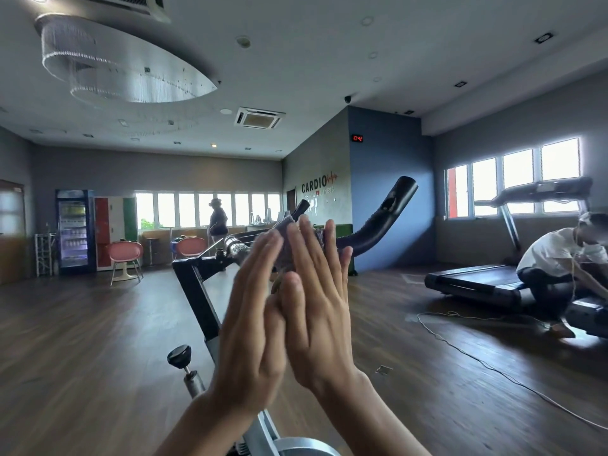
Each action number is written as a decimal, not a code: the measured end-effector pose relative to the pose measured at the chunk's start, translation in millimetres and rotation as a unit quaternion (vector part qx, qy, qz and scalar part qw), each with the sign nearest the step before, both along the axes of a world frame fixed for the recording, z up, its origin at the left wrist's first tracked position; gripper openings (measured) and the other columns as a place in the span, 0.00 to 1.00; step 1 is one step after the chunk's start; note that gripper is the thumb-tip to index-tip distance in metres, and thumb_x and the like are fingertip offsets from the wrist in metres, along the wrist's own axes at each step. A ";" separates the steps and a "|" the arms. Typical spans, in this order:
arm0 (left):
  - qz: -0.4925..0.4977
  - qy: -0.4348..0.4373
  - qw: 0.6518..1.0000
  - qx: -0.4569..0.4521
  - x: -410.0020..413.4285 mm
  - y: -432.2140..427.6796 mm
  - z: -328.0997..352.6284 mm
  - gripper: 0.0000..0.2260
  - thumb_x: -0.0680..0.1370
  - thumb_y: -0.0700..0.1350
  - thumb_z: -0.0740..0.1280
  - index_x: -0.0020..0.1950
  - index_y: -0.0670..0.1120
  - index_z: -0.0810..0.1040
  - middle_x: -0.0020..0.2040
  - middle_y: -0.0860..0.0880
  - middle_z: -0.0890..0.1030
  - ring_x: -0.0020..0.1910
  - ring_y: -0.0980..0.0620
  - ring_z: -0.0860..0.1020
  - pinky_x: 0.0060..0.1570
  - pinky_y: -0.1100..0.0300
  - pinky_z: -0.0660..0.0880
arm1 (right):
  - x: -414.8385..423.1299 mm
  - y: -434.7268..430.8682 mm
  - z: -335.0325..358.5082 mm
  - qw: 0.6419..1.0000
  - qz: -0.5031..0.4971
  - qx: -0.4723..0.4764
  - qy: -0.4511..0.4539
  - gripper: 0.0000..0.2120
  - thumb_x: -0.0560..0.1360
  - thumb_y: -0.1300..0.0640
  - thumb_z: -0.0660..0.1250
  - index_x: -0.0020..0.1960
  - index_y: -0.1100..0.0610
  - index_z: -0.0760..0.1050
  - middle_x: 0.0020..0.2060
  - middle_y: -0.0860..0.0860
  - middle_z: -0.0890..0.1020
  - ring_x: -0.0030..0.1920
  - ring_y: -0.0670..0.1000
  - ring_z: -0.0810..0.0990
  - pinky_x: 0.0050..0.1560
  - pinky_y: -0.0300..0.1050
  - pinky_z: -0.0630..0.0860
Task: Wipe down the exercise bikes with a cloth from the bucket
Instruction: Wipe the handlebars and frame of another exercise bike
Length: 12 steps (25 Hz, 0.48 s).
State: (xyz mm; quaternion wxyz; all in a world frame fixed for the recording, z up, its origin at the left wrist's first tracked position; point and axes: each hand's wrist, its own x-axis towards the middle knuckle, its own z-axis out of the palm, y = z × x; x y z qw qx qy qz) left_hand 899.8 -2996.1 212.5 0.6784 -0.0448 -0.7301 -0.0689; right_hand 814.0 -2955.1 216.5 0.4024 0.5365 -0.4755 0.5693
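Observation:
An exercise bike stands right in front of me, its black handlebar [388, 212] curving up to the right and its frame [197, 291] sloping down to the lower middle. A grey cloth [283, 235] is pressed against the middle of the handlebar. My left hand [253, 324] and my right hand [316, 304] are held flat, fingers straight and upward, side by side with the cloth behind their fingertips. Both palms face the bar. The bucket is out of view.
A black adjustment knob [180, 356] sticks up from the frame at lower left. A person in a white shirt [559, 255] crouches by a treadmill [477, 281] at right, with a cable [493, 366] across the wooden floor. Pink chairs [126, 255] and another person [217, 222] are far back.

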 end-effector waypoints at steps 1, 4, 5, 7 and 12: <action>-0.034 -0.001 0.999 0.008 -5.5 10.6 2.0 0.21 0.82 0.37 0.53 0.75 0.35 0.63 0.77 0.43 0.66 0.77 0.50 0.63 0.75 0.59 0.61 | -2.4 3.3 0.0 0.998 0.062 0.011 -0.015 0.25 0.85 0.51 0.45 0.80 0.55 0.59 0.80 0.46 0.58 0.81 0.50 0.48 0.80 0.53 0.41; -0.060 0.018 0.997 0.044 -23.9 24.6 2.9 0.20 0.84 0.40 0.53 0.75 0.38 0.66 0.76 0.48 0.67 0.77 0.51 0.63 0.74 0.56 0.62 | -10.1 18.6 1.1 0.954 0.290 0.020 -0.078 0.25 0.84 0.54 0.49 0.80 0.49 0.56 0.79 0.46 0.62 0.81 0.49 0.55 0.81 0.56 0.47; -0.044 0.024 0.998 0.035 -28.7 25.3 3.1 0.19 0.84 0.42 0.53 0.75 0.38 0.67 0.76 0.48 0.68 0.77 0.50 0.63 0.75 0.54 0.62 | -12.3 24.2 2.0 0.928 0.359 0.021 -0.102 0.25 0.84 0.55 0.51 0.80 0.47 0.57 0.78 0.47 0.64 0.80 0.48 0.58 0.80 0.54 0.53; 0.054 0.003 0.998 -0.019 -37.1 24.9 2.6 0.20 0.84 0.44 0.56 0.74 0.38 0.68 0.76 0.45 0.68 0.78 0.47 0.61 0.75 0.48 0.63 | -16.4 33.7 2.2 0.891 0.431 0.015 -0.142 0.24 0.84 0.56 0.52 0.79 0.48 0.58 0.76 0.47 0.69 0.77 0.47 0.64 0.77 0.45 0.61; 0.275 -0.021 0.959 -0.070 -53.6 17.5 4.5 0.23 0.85 0.54 0.53 0.75 0.43 0.68 0.75 0.43 0.69 0.78 0.44 0.59 0.77 0.46 0.58 | -37.5 39.6 5.1 0.941 0.291 -0.046 -0.166 0.20 0.83 0.57 0.54 0.75 0.54 0.67 0.74 0.47 0.72 0.75 0.45 0.67 0.75 0.41 0.64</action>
